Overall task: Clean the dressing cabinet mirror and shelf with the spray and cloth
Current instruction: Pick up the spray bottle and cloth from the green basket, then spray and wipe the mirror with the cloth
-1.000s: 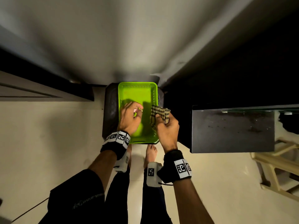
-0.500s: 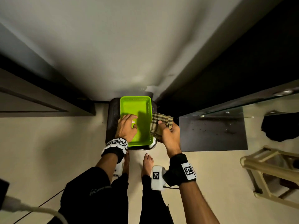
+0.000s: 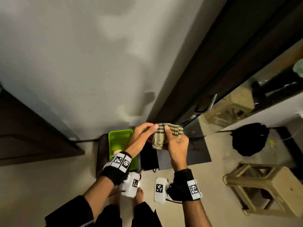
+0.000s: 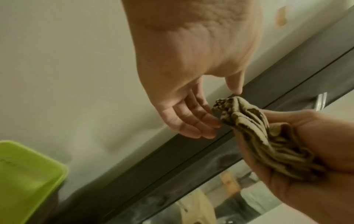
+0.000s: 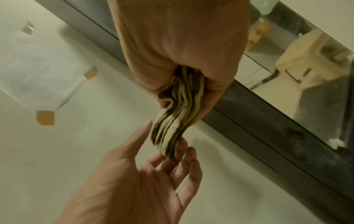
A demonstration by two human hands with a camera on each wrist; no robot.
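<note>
A folded beige cloth with dark checks is up in front of the cabinet's dark frame, left of the mirror. My right hand grips the cloth bunched in its palm, thumb on top. In the right wrist view the cloth sticks out below the right hand. My left hand is open, its straight fingers touching the cloth's free end. The dark shelf lies below the hands. No spray bottle is in view.
A green plastic tray sits on a dark stand against the wall, below my left wrist. A beige plastic stool stands on the floor at the right. A black bundle lies beside the shelf.
Both hands have risen from the green tray. My left hand left the tray and came up to the cloth that my right hand carries. The head view has tilted upward.
</note>
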